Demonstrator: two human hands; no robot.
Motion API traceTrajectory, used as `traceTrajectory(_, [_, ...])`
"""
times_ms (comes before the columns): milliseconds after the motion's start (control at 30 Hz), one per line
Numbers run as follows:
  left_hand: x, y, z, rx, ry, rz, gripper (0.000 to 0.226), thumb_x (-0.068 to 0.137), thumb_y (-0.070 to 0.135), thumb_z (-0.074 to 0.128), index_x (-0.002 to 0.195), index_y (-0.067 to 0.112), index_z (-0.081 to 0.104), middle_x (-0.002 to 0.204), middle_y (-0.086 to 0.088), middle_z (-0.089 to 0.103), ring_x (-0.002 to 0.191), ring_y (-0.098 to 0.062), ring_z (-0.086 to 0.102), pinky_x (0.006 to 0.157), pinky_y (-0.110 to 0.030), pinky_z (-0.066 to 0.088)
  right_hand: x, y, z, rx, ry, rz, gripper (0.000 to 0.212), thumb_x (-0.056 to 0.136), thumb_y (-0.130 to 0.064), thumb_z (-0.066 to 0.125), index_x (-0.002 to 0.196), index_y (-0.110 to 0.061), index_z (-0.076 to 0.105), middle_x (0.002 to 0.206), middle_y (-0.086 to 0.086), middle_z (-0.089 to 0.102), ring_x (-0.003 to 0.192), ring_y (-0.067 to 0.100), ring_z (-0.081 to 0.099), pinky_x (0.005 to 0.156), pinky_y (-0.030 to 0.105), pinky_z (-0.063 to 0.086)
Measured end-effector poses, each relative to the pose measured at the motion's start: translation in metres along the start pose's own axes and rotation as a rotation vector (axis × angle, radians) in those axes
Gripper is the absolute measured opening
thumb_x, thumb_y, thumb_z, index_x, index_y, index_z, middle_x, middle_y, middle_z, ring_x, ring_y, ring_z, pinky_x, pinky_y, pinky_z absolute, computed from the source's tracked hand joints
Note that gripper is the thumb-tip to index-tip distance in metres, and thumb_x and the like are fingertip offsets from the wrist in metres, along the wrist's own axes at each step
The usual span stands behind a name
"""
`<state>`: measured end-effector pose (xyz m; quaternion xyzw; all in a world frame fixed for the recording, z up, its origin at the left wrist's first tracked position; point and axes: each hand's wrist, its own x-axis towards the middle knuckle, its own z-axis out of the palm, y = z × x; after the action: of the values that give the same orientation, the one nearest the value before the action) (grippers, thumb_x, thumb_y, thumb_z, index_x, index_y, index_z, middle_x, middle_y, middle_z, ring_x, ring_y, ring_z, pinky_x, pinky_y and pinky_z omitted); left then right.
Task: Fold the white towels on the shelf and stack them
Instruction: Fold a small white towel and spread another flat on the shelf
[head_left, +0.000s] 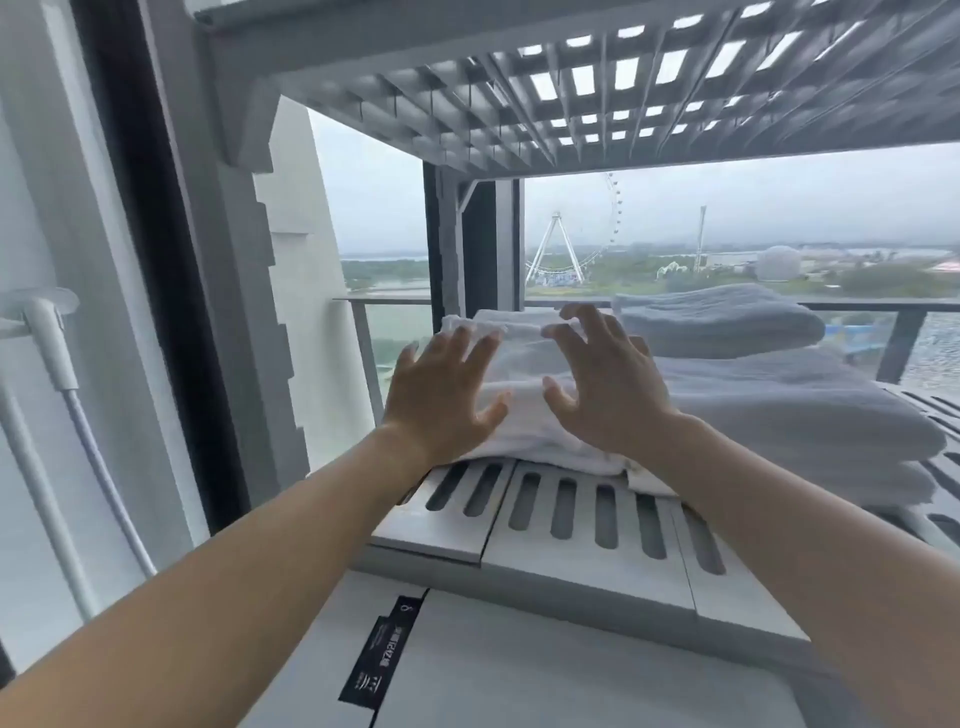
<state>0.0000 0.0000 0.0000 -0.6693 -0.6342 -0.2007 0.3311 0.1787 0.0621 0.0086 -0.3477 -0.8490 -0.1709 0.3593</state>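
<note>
Two bare arms reach forward over a grey top with a black label (382, 654) on it; past them lies the folded white towel (519, 364), on the left part of the slatted shelf (566, 514), straight ahead of the person; its long side seems to run away from the person, toward the window; the left hand (441, 400) is over its left side and the right hand (608, 395) is over its right side, so the towel sits under and between them; both hands are spread wide and hold nothing; the right fingertips (584, 319) are at the far fold, a bit farther in than the left ones; I cannot tell if the palms press down or float just above; on the right, the big pile of grey towels (805, 410) lies just beside the white one and looks like it touches it, so there is no room that way; on the left the shelf soon ends; the near slats are bare, so pulling the towel toward the person looks like the easy way; the top shelf (597, 88) is well above, so there is room to lift.
</note>
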Motion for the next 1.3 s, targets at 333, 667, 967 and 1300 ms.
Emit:
traceTrajectory(333, [0.012,-0.012,0.052,-0.087,-0.253,0.089,0.079,0.073,0.065,0.053,0.138,0.03,0.023,0.145,0.003,0.031,0.128,-0.022,0.036,0.101,-0.047,0.034,-0.003,0.024,0.039,-0.092,-0.376,-0.066,0.081,0.074,-0.059,0.059,0.141,-0.033,0.022,0.149,-0.003,0.018,0.136,0.021,0.017,0.102,0.046,0.028])
traceTrajectory(667, [0.007,-0.013,0.04,-0.051,-0.063,0.209,0.07,0.07,0.04,0.069,0.131,0.027,0.038,0.124,-0.001,0.052,0.098,-0.026,0.057,0.068,-0.037,0.049,0.007,0.007,0.036,0.054,-0.161,-0.001,0.033,0.081,-0.014,0.058,0.111,-0.025,0.046,0.116,0.001,0.042,0.109,0.024,0.035,0.08,0.042,0.038])
traceTrajectory(967, [-0.004,-0.01,0.019,-0.069,-0.057,0.023,0.055,0.077,0.01,0.059,0.127,0.026,0.039,0.12,-0.001,0.05,0.104,-0.025,0.051,0.062,-0.032,0.043,0.005,0.007,0.014,0.253,-0.087,-0.037,0.052,0.066,-0.055,0.07,0.104,-0.024,0.052,0.098,-0.011,0.045,0.096,0.015,0.044,0.075,0.033,0.037])
traceTrajectory(1300, [-0.012,0.0,0.036,-0.247,-0.317,0.011,0.061,0.084,0.021,0.063,0.136,0.018,0.031,0.134,-0.005,0.04,0.116,-0.029,0.046,0.091,-0.037,0.041,-0.006,0.02,0.025,0.095,-0.441,-0.033,0.072,0.077,-0.035,0.07,0.138,-0.041,0.032,0.14,-0.003,0.026,0.131,0.02,0.016,0.101,0.043,0.037])
